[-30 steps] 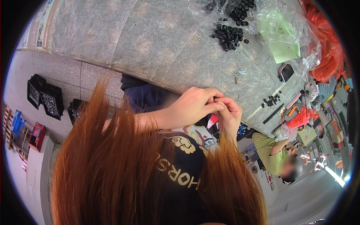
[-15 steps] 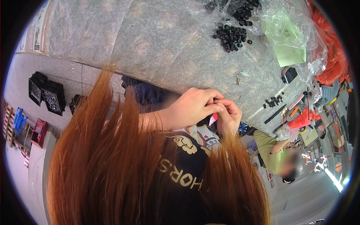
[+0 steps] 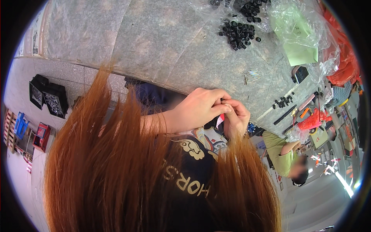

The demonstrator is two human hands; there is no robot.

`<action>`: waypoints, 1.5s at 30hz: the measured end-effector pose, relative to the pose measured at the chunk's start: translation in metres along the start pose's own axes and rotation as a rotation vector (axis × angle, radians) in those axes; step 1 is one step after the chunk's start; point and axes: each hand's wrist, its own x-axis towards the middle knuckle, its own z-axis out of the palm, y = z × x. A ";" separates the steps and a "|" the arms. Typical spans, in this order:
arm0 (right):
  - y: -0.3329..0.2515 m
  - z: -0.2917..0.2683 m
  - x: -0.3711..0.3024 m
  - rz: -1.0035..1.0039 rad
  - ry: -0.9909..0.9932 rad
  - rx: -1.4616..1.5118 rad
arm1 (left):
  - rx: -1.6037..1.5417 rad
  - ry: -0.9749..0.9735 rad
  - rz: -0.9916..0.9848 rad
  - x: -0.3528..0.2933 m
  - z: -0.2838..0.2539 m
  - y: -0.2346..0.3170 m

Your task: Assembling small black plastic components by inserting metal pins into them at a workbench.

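Near the edge of the cloth-covered table [image 3: 162, 46], my left hand [image 3: 197, 108] and my right hand [image 3: 237, 116] meet with their fingertips together. A small black piece [image 3: 222, 100] shows between the pinched fingers; most of it is hidden. Both hands are closed around this spot. Just beyond them on the table lie thin metal pins [image 3: 252, 74] in a loose bunch. A scatter of tiny black parts [image 3: 283, 100] sits to the right of the hands. Farther off is a heap of black cylindrical caps [image 3: 237, 34].
Clear plastic wrap [image 3: 326, 42] and a green paper sheet [image 3: 301, 54] cover the far right, beside a red bag [image 3: 343, 73]. A dark handheld device [image 3: 300, 74] and a black stick [image 3: 285, 115] lie nearby. Another person [image 3: 278, 150] is at the right. Black bins [image 3: 54, 98] stand on the floor.
The fingers have shifted slightly, and the black piece between them shows a little more. The view has tilted a little; the things on the table lie as before.
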 end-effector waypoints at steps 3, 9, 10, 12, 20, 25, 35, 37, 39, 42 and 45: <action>-0.003 0.004 -0.001 0.006 0.023 0.012 | -0.006 0.000 0.007 0.001 -0.001 0.002; -0.006 0.009 -0.001 -0.018 0.020 0.016 | -0.020 -0.025 -0.040 0.000 -0.003 0.006; -0.006 0.010 0.000 -0.041 0.023 0.014 | -0.012 -0.023 -0.031 0.000 -0.002 0.006; -0.006 0.005 0.002 -0.014 0.000 -0.007 | -0.064 -0.009 -0.064 -0.002 -0.001 0.006; -0.009 -0.005 -0.012 -0.044 -0.297 0.537 | 0.073 0.080 0.188 -0.030 -0.002 0.008; -0.002 -0.006 -0.020 0.010 -0.455 0.736 | -0.340 -0.052 0.138 -0.036 0.012 0.004; 0.008 -0.008 -0.029 0.087 -0.555 0.931 | -0.270 -0.016 0.120 -0.052 0.024 0.014; 0.008 -0.009 -0.032 0.085 -0.549 0.932 | -0.251 -0.019 0.115 -0.053 0.025 0.014; 0.008 -0.008 -0.034 0.058 -0.512 0.925 | -0.245 -0.015 0.115 -0.053 0.027 0.011; -0.001 -0.004 -0.041 -0.062 -0.438 0.763 | -0.245 -0.009 0.105 -0.053 0.027 0.012; -0.003 -0.001 -0.044 -0.094 -0.397 0.705 | -0.248 -0.010 0.100 -0.054 0.026 0.013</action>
